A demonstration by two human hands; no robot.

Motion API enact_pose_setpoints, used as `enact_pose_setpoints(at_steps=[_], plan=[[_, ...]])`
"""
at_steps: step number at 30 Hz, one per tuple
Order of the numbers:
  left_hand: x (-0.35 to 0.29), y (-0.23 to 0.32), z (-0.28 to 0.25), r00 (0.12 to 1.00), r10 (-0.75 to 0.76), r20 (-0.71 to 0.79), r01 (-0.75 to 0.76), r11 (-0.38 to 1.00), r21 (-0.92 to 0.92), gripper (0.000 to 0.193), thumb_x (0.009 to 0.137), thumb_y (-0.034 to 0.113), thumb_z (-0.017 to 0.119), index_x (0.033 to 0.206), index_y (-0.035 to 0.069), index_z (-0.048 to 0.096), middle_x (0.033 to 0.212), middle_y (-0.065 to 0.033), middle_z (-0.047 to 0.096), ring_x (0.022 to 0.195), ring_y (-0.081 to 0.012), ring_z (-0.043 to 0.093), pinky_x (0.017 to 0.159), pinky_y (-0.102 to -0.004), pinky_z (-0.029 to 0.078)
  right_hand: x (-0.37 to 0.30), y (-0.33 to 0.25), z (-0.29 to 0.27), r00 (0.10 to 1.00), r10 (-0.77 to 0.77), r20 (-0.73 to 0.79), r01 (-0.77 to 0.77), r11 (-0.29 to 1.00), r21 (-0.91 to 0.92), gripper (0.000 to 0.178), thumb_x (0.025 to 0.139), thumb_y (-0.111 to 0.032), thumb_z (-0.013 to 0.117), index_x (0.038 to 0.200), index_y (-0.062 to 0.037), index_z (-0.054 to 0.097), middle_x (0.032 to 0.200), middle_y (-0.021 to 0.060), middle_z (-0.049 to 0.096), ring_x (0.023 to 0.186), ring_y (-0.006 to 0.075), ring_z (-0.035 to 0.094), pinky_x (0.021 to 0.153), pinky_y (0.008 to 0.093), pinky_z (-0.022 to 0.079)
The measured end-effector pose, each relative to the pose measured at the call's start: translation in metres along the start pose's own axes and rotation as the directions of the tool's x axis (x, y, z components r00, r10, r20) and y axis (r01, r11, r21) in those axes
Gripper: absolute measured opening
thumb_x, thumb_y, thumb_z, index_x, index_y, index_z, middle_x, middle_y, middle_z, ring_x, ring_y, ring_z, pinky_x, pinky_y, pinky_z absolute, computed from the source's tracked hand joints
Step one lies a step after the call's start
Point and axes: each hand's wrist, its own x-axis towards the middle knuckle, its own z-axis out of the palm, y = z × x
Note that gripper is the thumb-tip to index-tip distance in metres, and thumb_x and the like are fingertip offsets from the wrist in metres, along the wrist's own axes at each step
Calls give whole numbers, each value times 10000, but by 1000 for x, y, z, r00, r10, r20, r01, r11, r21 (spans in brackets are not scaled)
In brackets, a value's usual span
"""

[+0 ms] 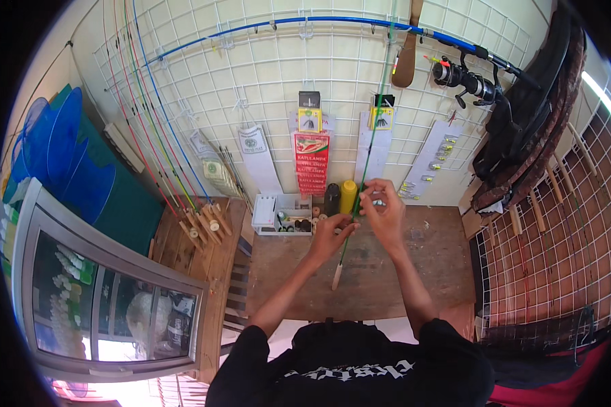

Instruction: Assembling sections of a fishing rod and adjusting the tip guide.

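The left hand (329, 234) pinches the thin green rod (360, 193) low on its shaft; the right hand (381, 210) pinches it just above. The rod's long axis runs steeply upward, butt over the wooden table (428, 271), tip toward the wire grid wall (265, 74).
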Motion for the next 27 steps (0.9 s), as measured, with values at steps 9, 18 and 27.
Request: enact_pose_setpoints(at_steps=[9, 18, 27], plan=[[-35, -35, 4, 989, -91, -115, 78, 990, -114, 193, 843, 47, 666, 1019, -10, 611, 790, -77, 683, 737, -129, 672, 630, -263, 539, -72, 47, 26, 983, 181, 12, -181, 980, 79, 304, 901, -44, 551, 1192, -4, 474, 1091, 130, 585, 930, 185, 616, 786, 316, 505], [-40, -25, -12, 991, -115, -75, 103, 984, -147, 227, 810, 55, 691, 1012, -20, 622, 868, -116, 669, 771, -157, 675, 642, -279, 512, -144, 100, 55, 943, 311, 117, -294, 945, -140, 442, 846, 49, 562, 1263, -20, 433, 1097, 145, 614, 1027, 205, 614, 814, 321, 503], [-42, -30, -19, 994, -111, -4, 109, 986, -125, 194, 798, 48, 696, 974, -11, 639, 858, -108, 670, 735, -160, 667, 615, -281, 515, -144, 98, 60, 927, 373, 25, -361, 910, -206, 357, 838, 42, 591, 1189, 37, 522, 945, 155, 690, 875, 208, 683, 766, 313, 544]])
